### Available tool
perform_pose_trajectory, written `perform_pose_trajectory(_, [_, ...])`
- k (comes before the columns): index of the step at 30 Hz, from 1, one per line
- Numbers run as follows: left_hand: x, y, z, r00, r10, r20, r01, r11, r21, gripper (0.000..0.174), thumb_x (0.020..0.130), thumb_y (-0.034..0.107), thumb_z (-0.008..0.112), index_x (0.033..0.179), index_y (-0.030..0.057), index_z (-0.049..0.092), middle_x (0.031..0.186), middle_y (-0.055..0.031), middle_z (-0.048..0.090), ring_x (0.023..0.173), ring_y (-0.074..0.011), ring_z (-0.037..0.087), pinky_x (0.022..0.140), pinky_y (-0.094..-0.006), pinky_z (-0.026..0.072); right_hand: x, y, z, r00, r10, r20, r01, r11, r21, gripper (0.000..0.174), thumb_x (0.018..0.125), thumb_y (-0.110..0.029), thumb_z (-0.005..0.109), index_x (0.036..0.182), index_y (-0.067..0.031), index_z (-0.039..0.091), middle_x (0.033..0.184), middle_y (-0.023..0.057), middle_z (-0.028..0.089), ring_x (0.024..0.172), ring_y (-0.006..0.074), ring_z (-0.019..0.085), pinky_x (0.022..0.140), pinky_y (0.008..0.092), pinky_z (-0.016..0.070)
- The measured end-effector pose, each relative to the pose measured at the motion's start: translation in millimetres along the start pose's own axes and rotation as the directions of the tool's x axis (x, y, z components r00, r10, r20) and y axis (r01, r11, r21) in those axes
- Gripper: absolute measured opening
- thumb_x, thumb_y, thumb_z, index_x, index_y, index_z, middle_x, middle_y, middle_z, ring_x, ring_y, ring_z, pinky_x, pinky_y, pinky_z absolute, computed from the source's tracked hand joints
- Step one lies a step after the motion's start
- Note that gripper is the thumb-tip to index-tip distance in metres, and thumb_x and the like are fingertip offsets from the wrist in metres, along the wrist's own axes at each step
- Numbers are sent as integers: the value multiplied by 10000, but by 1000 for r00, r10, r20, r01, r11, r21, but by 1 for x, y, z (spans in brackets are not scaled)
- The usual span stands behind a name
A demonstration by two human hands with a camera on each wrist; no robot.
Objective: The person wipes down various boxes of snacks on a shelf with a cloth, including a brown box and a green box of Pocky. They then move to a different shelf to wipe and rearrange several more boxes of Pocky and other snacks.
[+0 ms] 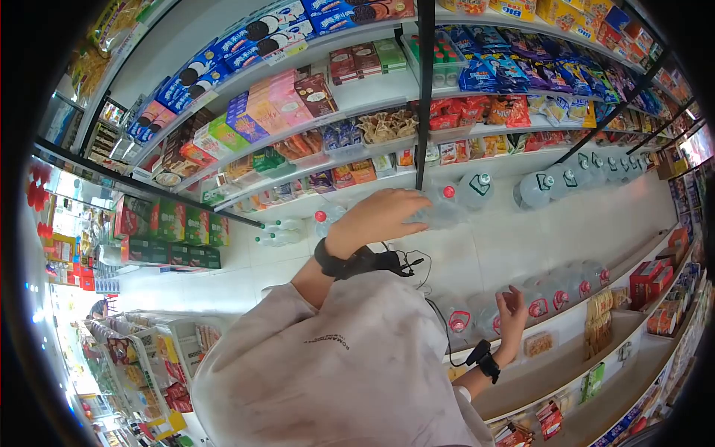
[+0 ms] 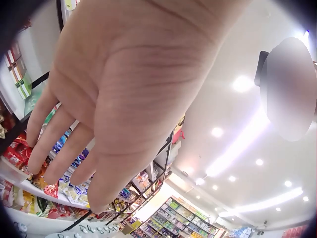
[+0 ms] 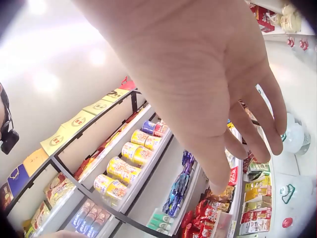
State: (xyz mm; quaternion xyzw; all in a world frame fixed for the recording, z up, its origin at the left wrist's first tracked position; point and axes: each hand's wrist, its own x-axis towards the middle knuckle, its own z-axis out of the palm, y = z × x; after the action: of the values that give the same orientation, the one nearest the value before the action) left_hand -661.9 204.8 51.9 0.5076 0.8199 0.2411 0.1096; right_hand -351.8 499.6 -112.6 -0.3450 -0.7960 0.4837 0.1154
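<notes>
My left hand (image 1: 380,216) reaches out in front of my chest, its fingers extended and nothing held. In the head view its fingertips overlap a large clear water jug with a red cap (image 1: 448,192) on the floor. The left wrist view shows that hand (image 2: 124,94) with fingers slightly spread before the snack shelves. My right hand (image 1: 512,316) hangs lower right, fingers loose, over a row of red-capped water jugs (image 1: 538,306). In the right wrist view the right hand (image 3: 198,89) has its fingers extended, holding nothing.
Shelves of blue biscuit boxes (image 1: 257,30) and bagged snacks (image 1: 495,71) line the front. More jugs with green labels (image 1: 535,189) stand along their foot. A low shelf (image 1: 573,357) runs along the right. Green drink cartons (image 1: 170,221) are stacked at left; a dark cable (image 1: 439,313) hangs between my arms.
</notes>
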Motion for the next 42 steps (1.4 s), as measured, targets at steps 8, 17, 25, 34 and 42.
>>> perform_pose_trajectory(8, [32,-12,7,987,161,-24,-163,978,-127,380,957,293,707,1230,30,682,1119,-176,701,1055,-377,667,914,-460,532,-41,-24,-10,978,140,-158,-137,990,25,378,1011,-216,714,1289,33,655,990,101,735,897,149,686,837,323,552])
perform_pose_trajectory(17, [74,-57,-24,940,285,186,-199,904,-378,390,961,168,705,1309,-3,665,1251,-185,706,1144,-329,684,994,-395,512,-74,-105,43,893,161,-421,-225,968,-107,429,979,-287,726,1285,7,665,1164,177,747,1059,296,732,912,409,580])
perform_pose_trajectory(25, [130,-93,16,807,415,420,-235,878,-417,382,1004,168,682,1323,-35,629,1256,-182,700,1161,-298,670,982,-406,505,-97,-166,105,834,171,-524,-197,980,7,620,821,-488,848,1198,-20,695,1056,138,744,975,308,714,865,405,557])
perform_pose_trajectory(34, [167,-83,35,605,556,570,-247,811,-530,416,1073,246,608,1365,-51,606,1276,-224,684,1206,-288,662,1045,-387,490,-176,-179,131,519,404,-753,-451,878,160,792,725,-660,848,1199,-39,716,1044,148,747,976,336,713,855,428,565])
perform_pose_trajectory(42, [193,-68,82,456,660,597,-185,726,-662,535,1155,378,386,1387,-59,591,1264,-224,686,1229,-311,637,1088,-407,438,-223,-170,159,267,499,-824,-593,759,268,757,837,-766,674,1059,-47,764,942,170,757,923,352,726,829,433,563])
